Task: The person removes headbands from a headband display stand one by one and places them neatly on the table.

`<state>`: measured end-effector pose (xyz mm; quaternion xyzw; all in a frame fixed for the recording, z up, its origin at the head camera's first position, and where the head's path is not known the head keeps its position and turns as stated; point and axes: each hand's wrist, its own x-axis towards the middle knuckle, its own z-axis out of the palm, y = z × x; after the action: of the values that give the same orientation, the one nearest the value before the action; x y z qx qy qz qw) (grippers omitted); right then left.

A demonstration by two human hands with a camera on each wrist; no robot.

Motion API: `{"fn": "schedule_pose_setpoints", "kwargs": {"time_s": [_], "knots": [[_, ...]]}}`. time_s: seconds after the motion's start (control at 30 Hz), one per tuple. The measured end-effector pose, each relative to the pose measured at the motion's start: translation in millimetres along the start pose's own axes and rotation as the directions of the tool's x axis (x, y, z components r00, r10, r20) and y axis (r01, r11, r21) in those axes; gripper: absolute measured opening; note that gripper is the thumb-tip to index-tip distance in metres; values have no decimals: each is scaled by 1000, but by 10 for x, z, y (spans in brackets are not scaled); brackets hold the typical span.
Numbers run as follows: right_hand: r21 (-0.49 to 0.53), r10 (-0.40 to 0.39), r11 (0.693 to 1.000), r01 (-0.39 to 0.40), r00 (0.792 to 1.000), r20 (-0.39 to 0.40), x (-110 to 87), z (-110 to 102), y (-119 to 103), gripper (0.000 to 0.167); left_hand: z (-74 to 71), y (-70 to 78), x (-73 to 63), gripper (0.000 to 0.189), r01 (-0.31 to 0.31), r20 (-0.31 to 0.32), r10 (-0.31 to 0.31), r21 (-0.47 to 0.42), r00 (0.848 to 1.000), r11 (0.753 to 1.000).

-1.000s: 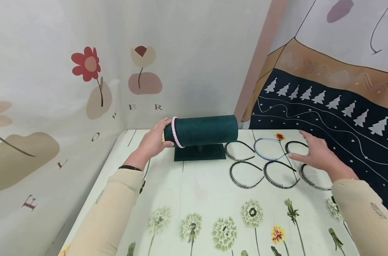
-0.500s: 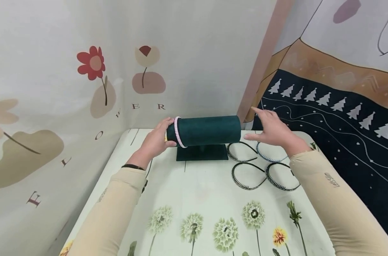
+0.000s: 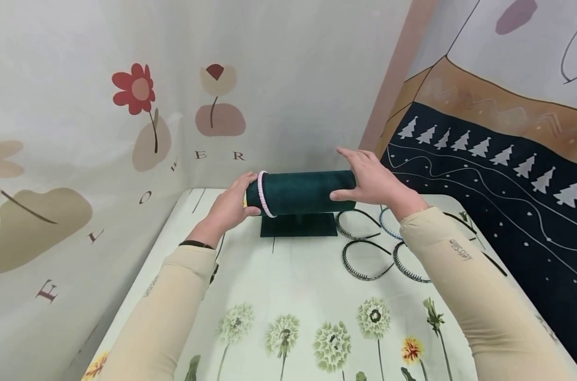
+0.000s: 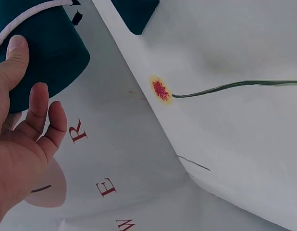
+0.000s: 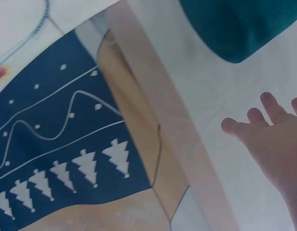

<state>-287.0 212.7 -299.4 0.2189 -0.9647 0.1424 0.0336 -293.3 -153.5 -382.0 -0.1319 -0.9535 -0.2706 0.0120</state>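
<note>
A dark green padded headband display roll (image 3: 302, 191) lies level on a flat green base (image 3: 298, 226). Around the roll's left end sits a pink headband (image 3: 263, 196). My left hand (image 3: 228, 206) grips that end, thumb in front and fingers over the top and behind. In the left wrist view the thumb (image 4: 15, 60) lies on the roll, and the outer fingers are loosely bent beside it. My right hand (image 3: 374, 180) is at the roll's right end with its fingers spread. The right wrist view shows those fingers (image 5: 271, 108) apart from the roll.
Several toothed headbands lie right of the stand, including a black one (image 3: 352, 274) and a blue one (image 3: 382, 220); my right arm hides some. A flower-print cloth (image 3: 307, 288) covers the table. Printed curtains (image 3: 288, 79) hang close behind and at the sides.
My right hand has moved left from over the loose headbands to the roll's right end. The left hand has stayed at the left end.
</note>
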Motion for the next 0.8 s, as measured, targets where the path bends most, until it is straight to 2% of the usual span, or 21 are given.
{"fn": "schedule_pose_setpoints", "kwargs": {"time_s": [0.3, 0.53, 0.8], "knots": [[23, -77, 997, 77, 997, 4, 202, 77, -260, 117, -4, 19, -16, 97, 0, -9, 0, -16, 1000, 1000], [20, -96, 995, 96, 995, 22, 340, 166, -436, 118, -7, 13, -16, 98, 6, -9, -7, -29, 1000, 1000], [-15, -121, 993, 121, 992, 24, 405, 214, -555, 119, -5, 0, 0, 98, 4, -5, -4, -33, 1000, 999]]}}
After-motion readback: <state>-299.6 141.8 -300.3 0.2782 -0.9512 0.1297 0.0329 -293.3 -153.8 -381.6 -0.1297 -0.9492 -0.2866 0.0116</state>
